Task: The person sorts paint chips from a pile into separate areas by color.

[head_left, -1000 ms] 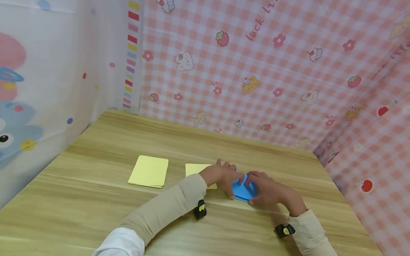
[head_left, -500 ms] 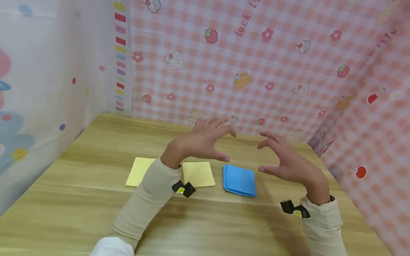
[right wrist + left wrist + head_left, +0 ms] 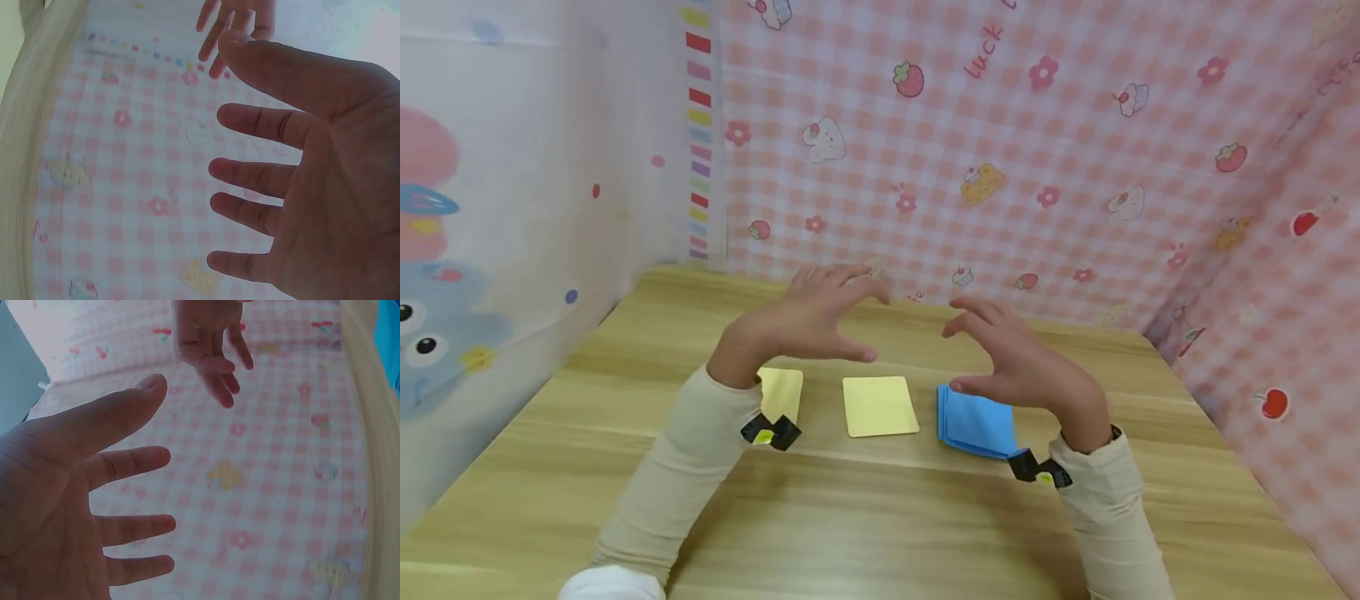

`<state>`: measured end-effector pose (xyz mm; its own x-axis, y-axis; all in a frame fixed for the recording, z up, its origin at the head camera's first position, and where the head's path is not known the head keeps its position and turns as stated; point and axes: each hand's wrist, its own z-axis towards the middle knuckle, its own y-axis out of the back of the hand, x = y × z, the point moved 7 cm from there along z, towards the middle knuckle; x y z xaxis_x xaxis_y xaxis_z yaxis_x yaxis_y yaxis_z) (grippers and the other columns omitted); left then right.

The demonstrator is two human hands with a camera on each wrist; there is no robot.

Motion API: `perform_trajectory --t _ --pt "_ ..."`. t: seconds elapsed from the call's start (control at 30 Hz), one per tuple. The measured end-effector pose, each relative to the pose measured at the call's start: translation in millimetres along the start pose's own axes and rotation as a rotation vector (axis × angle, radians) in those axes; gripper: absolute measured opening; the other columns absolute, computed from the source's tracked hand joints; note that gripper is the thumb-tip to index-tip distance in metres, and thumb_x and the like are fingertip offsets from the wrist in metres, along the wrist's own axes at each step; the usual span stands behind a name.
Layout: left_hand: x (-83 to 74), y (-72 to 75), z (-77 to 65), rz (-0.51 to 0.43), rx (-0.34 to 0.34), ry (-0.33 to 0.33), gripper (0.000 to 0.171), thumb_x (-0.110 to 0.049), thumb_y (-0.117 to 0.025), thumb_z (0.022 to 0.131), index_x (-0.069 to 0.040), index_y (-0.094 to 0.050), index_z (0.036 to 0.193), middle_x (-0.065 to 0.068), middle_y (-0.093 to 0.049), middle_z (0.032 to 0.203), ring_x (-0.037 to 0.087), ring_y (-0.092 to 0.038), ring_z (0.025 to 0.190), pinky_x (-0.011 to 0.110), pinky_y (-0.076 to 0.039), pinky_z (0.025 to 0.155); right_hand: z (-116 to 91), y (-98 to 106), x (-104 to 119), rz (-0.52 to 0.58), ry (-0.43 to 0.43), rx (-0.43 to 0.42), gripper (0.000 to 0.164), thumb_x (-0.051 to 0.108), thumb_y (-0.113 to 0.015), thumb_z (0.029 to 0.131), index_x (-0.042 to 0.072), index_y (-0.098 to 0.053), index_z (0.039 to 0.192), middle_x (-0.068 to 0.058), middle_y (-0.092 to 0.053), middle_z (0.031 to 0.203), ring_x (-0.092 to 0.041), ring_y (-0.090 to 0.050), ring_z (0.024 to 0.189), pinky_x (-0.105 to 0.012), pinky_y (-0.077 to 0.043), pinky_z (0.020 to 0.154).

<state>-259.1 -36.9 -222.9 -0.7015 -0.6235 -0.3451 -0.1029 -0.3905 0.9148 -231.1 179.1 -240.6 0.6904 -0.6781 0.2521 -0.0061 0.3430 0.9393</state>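
Observation:
Raised above the table, my left hand (image 3: pixel 808 321) has its fingers spread and holds nothing; it is nearest the yellow cards. My right hand (image 3: pixel 1018 358) hovers over the back of a stack of blue square cards (image 3: pixel 977 425), fingers apart, also holding nothing. The blue stack lies slightly fanned on the table at the right. A yellow square card (image 3: pixel 880 407) lies in the middle. Further left, another yellow card pile (image 3: pixel 782 393) is partly hidden by my left wrist. Both wrist views show the palms facing each other with a gap between.
The wood-grain table (image 3: pixel 865 517) runs back to a pink checked cloth wall (image 3: pixel 865 175). A white patterned cloth (image 3: pixel 550 125) stands along the left side, and the checked cloth continues on the right. A small black camera sits on each wrist.
Both hands have let go of the blue stack and risen off the table. Since half a second ago they have shifted left. The blue cards now lie straighter and uncovered at the front.

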Motion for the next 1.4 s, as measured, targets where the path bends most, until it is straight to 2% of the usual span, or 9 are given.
perform_trajectory --t 0.13,0.23,0.33,0.5,0.67,0.87,1.07,1.23,1.4 --pt "10.7 9.5 -10.5 -0.002 -0.024 0.011 0.061 -0.039 -0.082 0.085 -0.022 -0.053 0.135 0.013 -0.034 0.159 0.036 -0.025 0.148 0.063 -0.013 0.114 13.7 -0.4 8.2 0.013 0.012 0.030 0.051 0.025 -0.082 0.087 0.014 -0.053 0.128 -0.010 -0.031 0.161 -0.032 -0.024 0.147 -0.061 -0.024 0.114" --pt "15.8 1.2 -6.2 0.017 0.010 0.005 0.059 -0.040 -0.080 0.085 -0.021 -0.054 0.135 0.011 -0.039 0.157 0.035 -0.030 0.145 0.063 -0.018 0.114 17.0 -7.2 2.9 0.029 -0.009 0.048 0.051 0.024 -0.082 0.087 0.013 -0.053 0.127 -0.011 -0.031 0.160 -0.034 -0.025 0.147 -0.061 -0.026 0.113" --pt "21.9 -29.8 7.1 0.035 0.126 0.014 0.059 -0.042 -0.078 0.087 -0.020 -0.054 0.136 0.009 -0.040 0.156 0.035 -0.030 0.146 0.063 -0.017 0.115 22.0 -28.6 -11.7 0.024 -0.036 0.094 0.051 0.022 -0.082 0.086 0.013 -0.053 0.127 -0.015 -0.033 0.159 -0.038 -0.027 0.145 -0.063 -0.028 0.111" --pt "37.6 -99.1 18.8 0.103 0.361 0.116 0.056 -0.049 -0.076 0.087 -0.023 -0.057 0.133 0.007 -0.046 0.150 0.038 -0.028 0.147 0.071 -0.005 0.114 33.4 -87.3 -35.8 0.028 -0.092 0.280 0.051 0.027 -0.080 0.089 0.015 -0.053 0.130 -0.019 -0.029 0.161 -0.043 -0.019 0.149 -0.069 -0.017 0.113" --pt "42.4 -130.5 14.3 0.182 0.435 0.176 0.054 -0.058 -0.078 0.082 -0.026 -0.060 0.121 0.006 -0.056 0.135 0.037 -0.037 0.141 0.072 -0.003 0.114 36.3 -124.2 -34.1 0.095 -0.100 0.436 0.055 0.032 -0.081 0.087 0.016 -0.052 0.132 -0.019 -0.023 0.165 -0.044 -0.008 0.153 -0.070 -0.007 0.115" --pt "41.7 -137.1 7.1 0.251 0.469 0.199 0.059 -0.063 -0.079 0.077 -0.027 -0.060 0.119 0.006 -0.058 0.131 0.035 -0.041 0.138 0.070 -0.007 0.115 41.9 -142.6 -28.0 0.078 -0.057 0.490 0.056 0.032 -0.081 0.086 0.020 -0.051 0.131 -0.011 -0.031 0.160 -0.037 -0.018 0.152 -0.070 -0.012 0.115" --pt "44.9 -138.4 3.4 0.255 0.457 0.209 0.055 -0.056 -0.082 0.078 -0.027 -0.059 0.118 0.006 -0.057 0.129 0.033 -0.042 0.136 0.069 -0.006 0.116 50.3 -145.6 -19.2 0.101 0.031 0.455 0.052 0.023 -0.081 0.083 0.013 -0.053 0.125 -0.005 -0.046 0.140 -0.028 -0.044 0.127 -0.051 -0.037 0.105" --pt "45.6 -137.7 4.5 0.210 0.455 0.199 0.050 -0.050 -0.083 0.080 -0.025 -0.059 0.116 0.005 -0.053 0.126 0.031 -0.042 0.133 0.069 -0.006 0.116 52.4 -145.0 -18.8 0.121 0.011 0.448 0.050 0.021 -0.081 0.084 0.013 -0.052 0.124 -0.007 -0.046 0.136 -0.029 -0.042 0.124 -0.049 -0.039 0.102" --pt "38.3 -107.9 4.0 0.153 0.373 0.135 0.047 -0.049 -0.082 0.081 -0.025 -0.062 0.116 0.006 -0.050 0.137 0.032 -0.039 0.134 0.066 -0.013 0.115 50.6 -111.6 -11.2 0.127 0.001 0.348 0.047 0.023 -0.081 0.085 0.015 -0.054 0.122 -0.010 -0.043 0.143 -0.032 -0.037 0.132 -0.051 -0.039 0.103"
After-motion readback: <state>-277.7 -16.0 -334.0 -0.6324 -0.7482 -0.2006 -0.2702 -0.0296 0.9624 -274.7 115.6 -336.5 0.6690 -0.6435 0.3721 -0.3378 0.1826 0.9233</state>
